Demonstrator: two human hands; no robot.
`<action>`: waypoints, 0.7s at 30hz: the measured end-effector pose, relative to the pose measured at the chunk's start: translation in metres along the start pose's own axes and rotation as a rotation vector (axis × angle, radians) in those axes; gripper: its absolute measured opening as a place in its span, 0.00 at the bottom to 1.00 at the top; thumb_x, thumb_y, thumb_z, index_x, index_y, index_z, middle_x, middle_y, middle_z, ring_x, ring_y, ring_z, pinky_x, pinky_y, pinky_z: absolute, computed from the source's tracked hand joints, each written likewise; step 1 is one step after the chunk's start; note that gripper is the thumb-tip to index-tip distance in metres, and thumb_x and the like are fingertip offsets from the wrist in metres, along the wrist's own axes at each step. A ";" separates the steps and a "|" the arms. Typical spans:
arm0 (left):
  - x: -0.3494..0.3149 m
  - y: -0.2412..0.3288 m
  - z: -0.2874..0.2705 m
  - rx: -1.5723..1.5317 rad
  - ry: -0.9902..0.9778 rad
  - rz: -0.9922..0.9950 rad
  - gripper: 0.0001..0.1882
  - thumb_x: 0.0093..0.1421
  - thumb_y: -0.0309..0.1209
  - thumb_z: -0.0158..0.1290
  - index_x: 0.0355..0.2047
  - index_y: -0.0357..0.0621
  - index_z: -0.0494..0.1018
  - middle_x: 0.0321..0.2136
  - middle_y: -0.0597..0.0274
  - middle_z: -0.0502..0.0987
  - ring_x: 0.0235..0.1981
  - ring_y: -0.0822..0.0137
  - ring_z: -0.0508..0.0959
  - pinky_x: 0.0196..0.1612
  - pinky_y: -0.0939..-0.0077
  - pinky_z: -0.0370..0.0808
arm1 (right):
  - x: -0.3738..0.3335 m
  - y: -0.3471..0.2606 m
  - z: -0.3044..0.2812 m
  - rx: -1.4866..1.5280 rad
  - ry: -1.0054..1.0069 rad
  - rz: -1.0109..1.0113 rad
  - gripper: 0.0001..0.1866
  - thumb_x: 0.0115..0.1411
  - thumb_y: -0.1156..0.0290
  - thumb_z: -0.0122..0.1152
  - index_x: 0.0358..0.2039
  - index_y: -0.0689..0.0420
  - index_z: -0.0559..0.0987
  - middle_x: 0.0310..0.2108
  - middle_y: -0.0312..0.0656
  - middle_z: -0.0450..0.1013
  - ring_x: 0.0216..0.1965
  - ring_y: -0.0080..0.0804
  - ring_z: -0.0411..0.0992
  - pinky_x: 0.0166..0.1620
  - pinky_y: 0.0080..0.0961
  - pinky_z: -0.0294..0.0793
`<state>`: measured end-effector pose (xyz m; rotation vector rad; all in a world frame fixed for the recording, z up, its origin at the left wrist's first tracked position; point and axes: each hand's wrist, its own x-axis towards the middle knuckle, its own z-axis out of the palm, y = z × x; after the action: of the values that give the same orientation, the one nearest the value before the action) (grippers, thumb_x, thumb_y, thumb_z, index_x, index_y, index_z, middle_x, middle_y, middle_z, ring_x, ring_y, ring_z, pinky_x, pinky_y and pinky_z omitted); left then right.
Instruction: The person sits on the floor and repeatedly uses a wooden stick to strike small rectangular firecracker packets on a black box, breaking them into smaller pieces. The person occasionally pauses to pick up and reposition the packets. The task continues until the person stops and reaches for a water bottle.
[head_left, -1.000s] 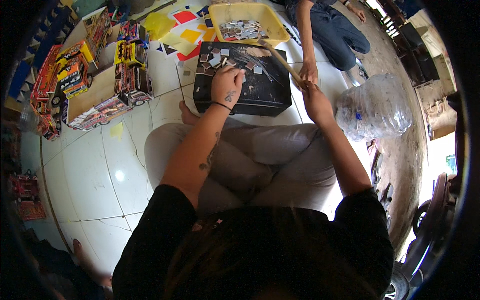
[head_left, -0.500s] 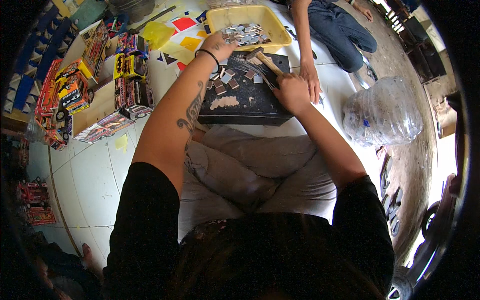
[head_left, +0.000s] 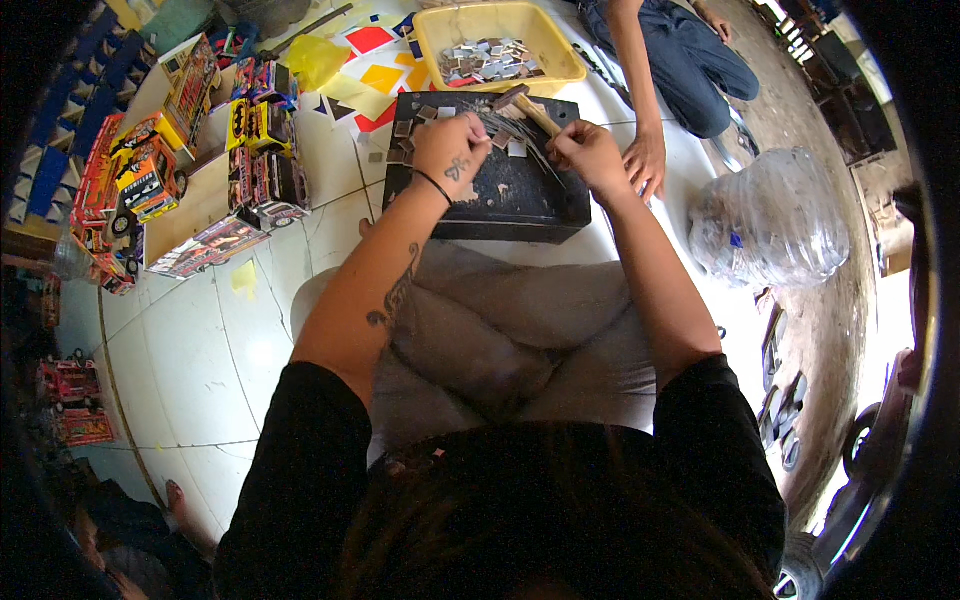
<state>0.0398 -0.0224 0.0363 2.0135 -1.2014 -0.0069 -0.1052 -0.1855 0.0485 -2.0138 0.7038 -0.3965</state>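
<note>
A black block [head_left: 520, 215] stands in front of my crossed legs, with small brown and silvery square pieces [head_left: 404, 128] scattered over its left side. My left hand [head_left: 452, 150] is above it, fingers pinched together; what they hold, if anything, is hidden. At the block's right side, my right hand [head_left: 590, 155] is closed with its fingertips together beside the handle end of a hammer [head_left: 538, 112]. I cannot make out what is in them. The hammer lies across the far part of the block, over thin dark wires [head_left: 512, 128].
Behind the block sits a yellow basin [head_left: 430, 50] of square pieces. Toy trucks [head_left: 150, 185] crowd the left, near coloured scraps [head_left: 380, 80]. A co-worker's hand [head_left: 645, 165] rests right of the block. A bulging clear plastic bag [head_left: 770, 220] stands further right.
My left hand has come back from the basin's edge to over the block. My right hand has risen slightly beside the hammer handle, and the co-worker's hand has shifted right.
</note>
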 end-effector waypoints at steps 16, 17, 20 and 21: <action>-0.042 0.004 0.034 -0.145 0.042 0.067 0.03 0.46 0.33 0.59 0.24 0.54 0.78 0.23 0.69 0.78 0.31 0.61 0.75 0.37 0.62 0.65 | -0.022 0.003 0.034 0.346 -0.033 -0.139 0.05 0.57 0.74 0.59 0.34 0.60 0.76 0.27 0.33 0.75 0.28 0.16 0.71 0.32 0.13 0.69; -0.041 0.002 0.034 -0.142 0.022 0.053 0.04 0.45 0.34 0.60 0.23 0.53 0.78 0.23 0.68 0.78 0.32 0.61 0.75 0.37 0.62 0.66 | -0.023 0.002 0.036 0.288 -0.026 -0.148 0.04 0.56 0.75 0.59 0.33 0.60 0.76 0.26 0.32 0.75 0.28 0.16 0.71 0.31 0.14 0.69; -0.039 -0.001 0.035 -0.151 -0.023 -0.005 0.05 0.44 0.34 0.61 0.23 0.52 0.78 0.23 0.67 0.78 0.32 0.60 0.75 0.37 0.61 0.66 | -0.026 -0.004 0.039 0.155 -0.013 -0.209 0.04 0.55 0.77 0.61 0.30 0.61 0.75 0.26 0.32 0.75 0.27 0.15 0.71 0.30 0.14 0.69; -0.038 -0.001 0.035 -0.168 -0.020 -0.009 0.06 0.44 0.34 0.61 0.24 0.52 0.78 0.23 0.67 0.78 0.32 0.61 0.75 0.37 0.61 0.66 | -0.027 -0.006 0.040 0.129 -0.016 -0.221 0.04 0.55 0.77 0.61 0.29 0.61 0.75 0.26 0.33 0.75 0.27 0.15 0.71 0.30 0.14 0.69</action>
<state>0.0065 -0.0146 -0.0027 1.8767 -1.1643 -0.1288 -0.1039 -0.1395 0.0330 -1.9746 0.4347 -0.5414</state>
